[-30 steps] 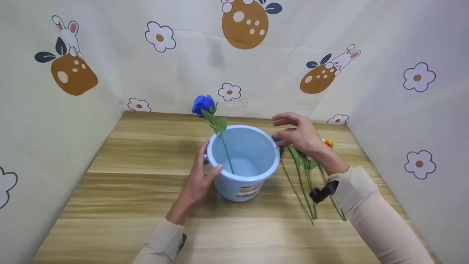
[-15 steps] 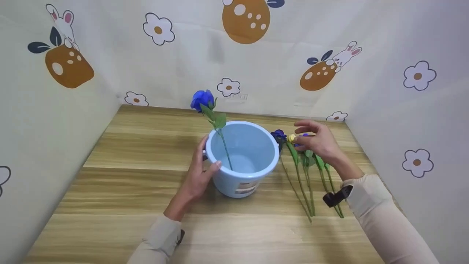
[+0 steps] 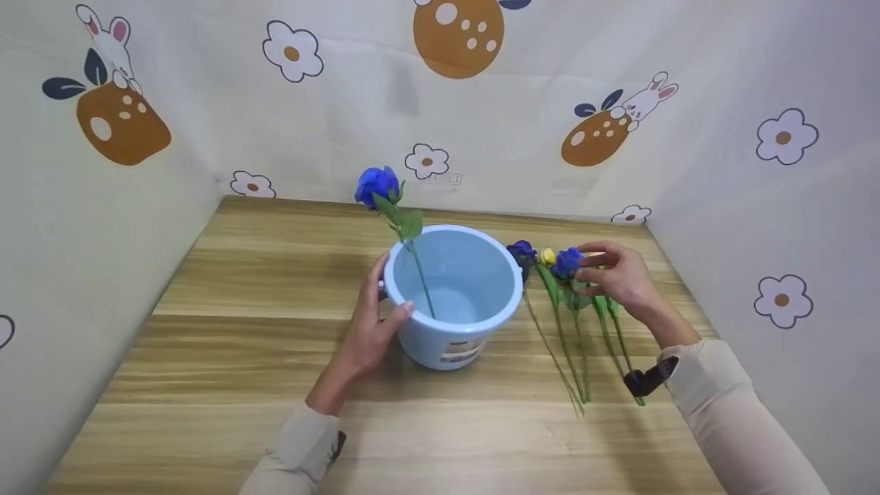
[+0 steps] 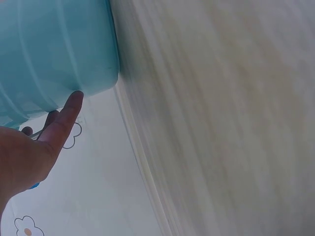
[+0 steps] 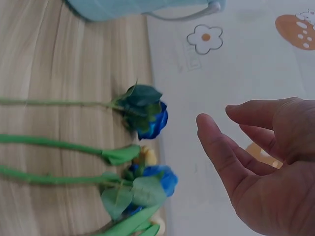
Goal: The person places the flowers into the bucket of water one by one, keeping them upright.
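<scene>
A light-blue plastic bucket (image 3: 440,344) stands upright on the wooden table. My left hand (image 3: 368,337) holds its left side, the thumb at the rim and the fingers along the outer wall. In the left wrist view one finger rests against the bucket wall. A blue rose (image 3: 378,187) with a green stem leans inside the bucket, its bloom above the rim. My right hand (image 3: 619,278) hovers with parted fingers over the laid-out flowers, holding nothing. Nearest it lies another blue rose (image 3: 568,262); a dark-blue rose (image 3: 522,250) and a yellow flower (image 3: 546,257) lie further left.
Several green stems (image 3: 581,364) point toward the front of the wooden table (image 3: 240,357), right of the bucket. Pale patterned cloth (image 3: 330,137) walls the table at the back and on both sides. A label (image 3: 460,351) faces forward on the bucket.
My right hand has moved right, away from the bucket rim, to above the flowers, uncovering the dark-blue rose, the yellow flower and the blue rose. My left hand stays on the bucket.
</scene>
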`<state>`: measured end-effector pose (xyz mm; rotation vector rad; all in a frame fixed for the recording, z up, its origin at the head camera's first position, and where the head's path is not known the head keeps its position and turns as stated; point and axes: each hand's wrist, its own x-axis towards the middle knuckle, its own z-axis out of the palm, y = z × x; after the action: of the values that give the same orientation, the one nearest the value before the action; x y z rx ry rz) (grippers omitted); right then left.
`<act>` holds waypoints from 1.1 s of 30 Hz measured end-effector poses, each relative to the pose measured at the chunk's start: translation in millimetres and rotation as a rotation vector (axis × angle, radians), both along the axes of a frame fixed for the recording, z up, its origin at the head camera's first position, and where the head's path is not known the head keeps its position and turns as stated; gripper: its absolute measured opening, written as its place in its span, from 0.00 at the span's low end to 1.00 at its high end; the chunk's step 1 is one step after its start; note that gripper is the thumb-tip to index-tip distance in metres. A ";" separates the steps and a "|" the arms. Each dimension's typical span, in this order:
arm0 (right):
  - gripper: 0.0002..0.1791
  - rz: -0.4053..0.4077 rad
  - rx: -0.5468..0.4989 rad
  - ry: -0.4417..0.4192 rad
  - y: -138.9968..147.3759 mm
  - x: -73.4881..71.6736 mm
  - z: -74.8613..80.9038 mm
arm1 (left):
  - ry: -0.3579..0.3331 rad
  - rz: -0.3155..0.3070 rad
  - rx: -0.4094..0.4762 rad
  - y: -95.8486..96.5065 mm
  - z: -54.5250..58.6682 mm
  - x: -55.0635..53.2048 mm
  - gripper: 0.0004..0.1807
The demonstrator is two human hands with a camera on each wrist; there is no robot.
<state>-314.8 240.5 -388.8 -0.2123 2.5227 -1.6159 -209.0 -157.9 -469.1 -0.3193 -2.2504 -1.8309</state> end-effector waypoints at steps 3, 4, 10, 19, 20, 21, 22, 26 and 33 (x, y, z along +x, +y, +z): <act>0.28 -0.014 0.008 -0.013 11.3 -2.1 -6.4 | -0.004 -0.002 -0.001 0.0 0.3 -0.7 0.47; 0.27 -0.018 0.012 -0.017 15.2 -2.0 -9.1 | -0.005 -0.002 -0.002 0.2 0.1 -0.7 0.47; 0.29 -0.043 0.031 -0.053 34.7 -1.0 -24.2 | 0.003 -0.003 0.001 0.7 -0.6 -1.1 0.47; 0.28 -0.054 0.042 -0.069 53.3 0.8 -36.2 | 0.011 -0.002 0.007 -0.3 -0.4 -0.7 0.46; 0.29 -0.053 0.040 -0.072 55.3 0.9 -37.4 | 0.007 -0.001 0.007 -0.2 -0.3 -0.6 0.47; 0.29 -0.052 0.039 -0.076 57.3 1.0 -38.7 | 0.004 -0.001 0.008 0.0 -0.3 -0.6 0.47; 0.28 -0.047 0.039 -0.079 59.4 0.8 -39.9 | 0.000 0.000 0.008 0.1 -0.4 -0.6 0.47; 0.28 -0.046 0.040 -0.100 65.0 -0.5 -45.2 | -0.014 0.000 0.009 0.3 0.0 -0.2 0.47; 0.26 -0.042 0.067 -0.113 73.2 -0.8 -52.9 | -0.023 0.002 0.006 0.0 -0.3 0.3 0.47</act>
<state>-315.7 313.8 -441.7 -0.0593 2.5059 -1.5097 -208.7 -158.0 -469.4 -0.2963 -2.2597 -1.8493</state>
